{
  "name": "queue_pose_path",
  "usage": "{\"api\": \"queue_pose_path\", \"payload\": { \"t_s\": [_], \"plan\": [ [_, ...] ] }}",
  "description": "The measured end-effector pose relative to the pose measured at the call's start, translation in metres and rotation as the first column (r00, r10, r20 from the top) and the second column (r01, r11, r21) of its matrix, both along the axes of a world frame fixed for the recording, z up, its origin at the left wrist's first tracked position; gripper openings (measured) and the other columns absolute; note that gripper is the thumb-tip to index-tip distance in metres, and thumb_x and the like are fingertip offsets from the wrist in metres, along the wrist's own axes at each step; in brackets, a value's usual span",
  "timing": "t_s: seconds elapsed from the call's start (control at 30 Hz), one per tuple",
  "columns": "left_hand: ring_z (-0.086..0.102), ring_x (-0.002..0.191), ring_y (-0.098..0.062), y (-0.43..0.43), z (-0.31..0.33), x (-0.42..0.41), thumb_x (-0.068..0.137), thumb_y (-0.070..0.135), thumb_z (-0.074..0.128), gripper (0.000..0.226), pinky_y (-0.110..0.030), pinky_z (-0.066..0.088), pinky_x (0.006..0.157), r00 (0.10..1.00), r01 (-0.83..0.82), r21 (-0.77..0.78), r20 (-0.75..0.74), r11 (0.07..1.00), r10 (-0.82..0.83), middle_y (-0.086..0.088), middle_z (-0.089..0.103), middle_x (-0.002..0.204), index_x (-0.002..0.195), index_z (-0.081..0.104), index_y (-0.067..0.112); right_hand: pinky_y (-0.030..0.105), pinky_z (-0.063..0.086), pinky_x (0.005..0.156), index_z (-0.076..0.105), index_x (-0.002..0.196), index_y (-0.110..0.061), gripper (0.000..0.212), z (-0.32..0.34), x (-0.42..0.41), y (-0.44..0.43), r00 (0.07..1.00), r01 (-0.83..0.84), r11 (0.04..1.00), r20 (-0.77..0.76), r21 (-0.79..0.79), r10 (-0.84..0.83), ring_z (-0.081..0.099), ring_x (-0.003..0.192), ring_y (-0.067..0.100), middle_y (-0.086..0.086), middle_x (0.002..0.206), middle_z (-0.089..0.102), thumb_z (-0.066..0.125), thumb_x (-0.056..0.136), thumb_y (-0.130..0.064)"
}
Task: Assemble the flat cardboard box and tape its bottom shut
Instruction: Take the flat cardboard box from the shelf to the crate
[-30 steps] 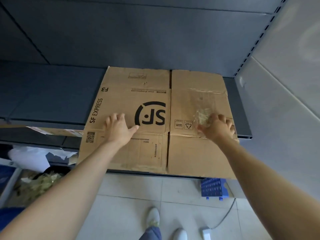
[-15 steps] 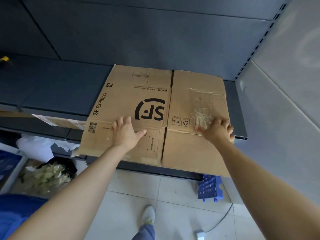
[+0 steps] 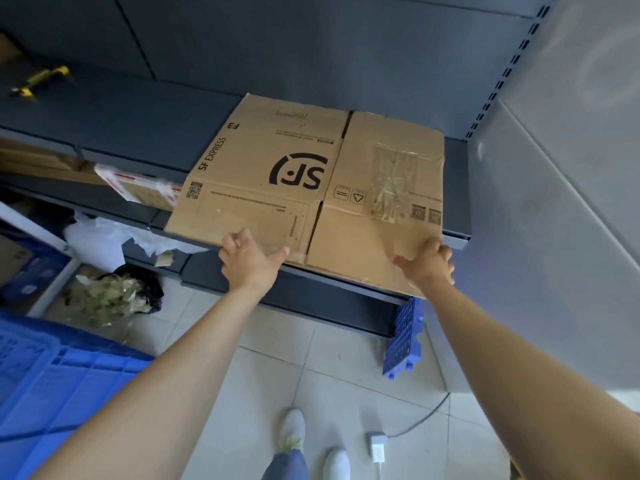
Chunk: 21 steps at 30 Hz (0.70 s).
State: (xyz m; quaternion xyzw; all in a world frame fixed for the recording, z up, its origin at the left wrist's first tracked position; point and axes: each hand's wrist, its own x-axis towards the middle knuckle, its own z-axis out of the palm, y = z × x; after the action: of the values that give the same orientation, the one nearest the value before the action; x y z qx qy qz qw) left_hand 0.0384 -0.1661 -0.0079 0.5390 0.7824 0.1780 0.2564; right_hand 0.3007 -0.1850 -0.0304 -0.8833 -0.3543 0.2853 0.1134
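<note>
Both hands are at the near edge of the flattened SF Express box [image 3: 277, 202], which lies printed face up on the dark shelf [image 3: 138, 126], toward its right end. The left hand [image 3: 251, 261] rests on top of the near left flap with its thumb spread toward the slot between the flaps; whether its fingers hook the edge or merely press down cannot be told. The right hand [image 3: 429, 266] is at the near right corner, thumb laid on top pointing left and fingers apparently curled round the right edge, so it seems to grip the cardboard. The box lies straight ahead of both arms, its long axis running left to right along the shelf's front edge, though skewed. Its near flaps overhang that edge, the right corner sticking out farthest, which puts the right hand on the freest part. The sheet is not yet opened, so the likely step is drawing it toward the body and off the shelf before squaring it up. Old clear tape [image 3: 391, 178] wrinkles the right panel and may stiffen that fold.
</note>
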Motion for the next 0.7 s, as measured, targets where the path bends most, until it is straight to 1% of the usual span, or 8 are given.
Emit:
{"api": "queue_pose_path", "payload": {
  "t_s": [0.07, 0.13, 0.2, 0.3, 0.37, 0.53, 0.63, 0.7],
  "plan": [
    [0.028, 0.132, -0.035, 0.002, -0.003, 0.003, 0.078, 0.039, 0.072, 0.087, -0.048, 0.036, 0.103, 0.973, -0.146, -0.021, 0.180, 0.989, 0.147, -0.015, 0.021, 0.146, 0.143, 0.022, 0.010, 0.053, 0.034, 0.107, 0.007, 0.149, -0.011, 0.096, -0.006, -0.001, -0.001, 0.996, 0.055, 0.997, -0.072, 0.052, -0.051, 0.035, 0.130, 0.040, 0.013, 0.146, 0.025, 0.067, 0.082, -0.043],
    [0.031, 0.132, -0.034, 0.008, -0.006, 0.005, 0.076, 0.037, 0.075, 0.097, -0.045, 0.037, 0.103, 0.869, -0.303, -0.103, 0.379, 0.947, 0.319, -0.015, 0.021, 0.147, 0.148, 0.012, 0.015, 0.055, 0.035, 0.106, 0.008, 0.148, -0.014, 0.095, -0.010, -0.001, 0.000, 0.990, 0.100, 0.992, -0.103, 0.081, -0.092, 0.037, 0.128, 0.041, 0.014, 0.145, 0.027, 0.068, 0.081, -0.042],
    [0.038, 0.129, -0.033, 0.017, -0.012, 0.005, 0.072, 0.039, 0.077, 0.105, -0.044, 0.038, 0.105, 0.691, -0.440, -0.243, 0.523, 0.865, 0.499, -0.013, 0.026, 0.148, 0.149, 0.009, 0.018, 0.055, 0.036, 0.105, 0.010, 0.147, -0.015, 0.094, -0.012, -0.001, 0.003, 0.982, 0.150, 0.984, -0.131, 0.092, -0.137, 0.039, 0.127, 0.041, 0.015, 0.144, 0.029, 0.069, 0.079, -0.042],
    [0.050, 0.118, -0.030, 0.027, -0.015, 0.005, 0.067, 0.039, 0.081, 0.096, -0.044, 0.044, 0.102, 0.317, -0.478, -0.466, 0.699, 0.745, 0.641, -0.012, 0.044, 0.138, 0.142, 0.027, 0.015, 0.052, 0.041, 0.102, 0.017, 0.142, -0.009, 0.087, -0.013, 0.005, 0.008, 0.947, 0.254, 0.961, -0.230, 0.112, -0.224, 0.044, 0.125, 0.040, 0.018, 0.142, 0.035, 0.070, 0.079, -0.037],
    [0.055, 0.109, -0.028, 0.032, -0.014, 0.004, 0.072, 0.034, 0.079, 0.075, -0.042, 0.048, 0.098, 0.212, -0.409, -0.520, 0.745, 0.750, 0.633, -0.013, 0.052, 0.129, 0.133, 0.041, 0.012, 0.044, 0.046, 0.093, 0.025, 0.136, -0.004, 0.075, -0.011, 0.010, 0.011, 0.929, 0.293, 0.948, -0.270, 0.125, -0.252, 0.049, 0.121, 0.039, 0.019, 0.138, 0.042, 0.068, 0.083, -0.034],
    [0.054, 0.109, -0.026, 0.042, -0.010, 0.003, 0.078, 0.032, 0.075, 0.061, -0.045, 0.042, 0.100, 0.195, -0.377, -0.586, 0.707, 0.718, 0.679, -0.009, 0.056, 0.126, 0.129, 0.048, 0.014, 0.043, 0.045, 0.091, 0.036, 0.136, 0.000, 0.068, -0.006, 0.018, 0.017, 0.894, 0.364, 0.921, -0.328, 0.139, -0.304, 0.053, 0.118, 0.036, 0.016, 0.134, 0.051, 0.064, 0.087, -0.038],
    [0.044, 0.124, -0.030, 0.050, -0.008, 0.004, 0.070, 0.037, 0.080, 0.079, -0.044, 0.037, 0.107, 0.297, -0.465, -0.559, 0.632, 0.687, 0.716, -0.008, 0.046, 0.136, 0.135, 0.042, 0.013, 0.041, 0.048, 0.090, 0.038, 0.136, -0.002, 0.068, 0.000, 0.015, 0.021, 0.884, 0.375, 0.917, -0.350, 0.139, -0.309, 0.055, 0.116, 0.035, 0.015, 0.133, 0.051, 0.065, 0.085, -0.037],
    [0.040, 0.127, -0.032, 0.057, -0.011, 0.000, 0.063, 0.040, 0.082, 0.094, -0.042, 0.036, 0.108, 0.446, -0.556, -0.442, 0.556, 0.704, 0.702, -0.009, 0.039, 0.141, 0.139, 0.034, 0.011, 0.041, 0.050, 0.091, 0.041, 0.134, -0.005, 0.071, 0.003, 0.011, 0.025, 0.882, 0.380, 0.914, -0.353, 0.142, -0.312, 0.056, 0.114, 0.036, 0.015, 0.132, 0.052, 0.066, 0.080, -0.043]
  ]
}}
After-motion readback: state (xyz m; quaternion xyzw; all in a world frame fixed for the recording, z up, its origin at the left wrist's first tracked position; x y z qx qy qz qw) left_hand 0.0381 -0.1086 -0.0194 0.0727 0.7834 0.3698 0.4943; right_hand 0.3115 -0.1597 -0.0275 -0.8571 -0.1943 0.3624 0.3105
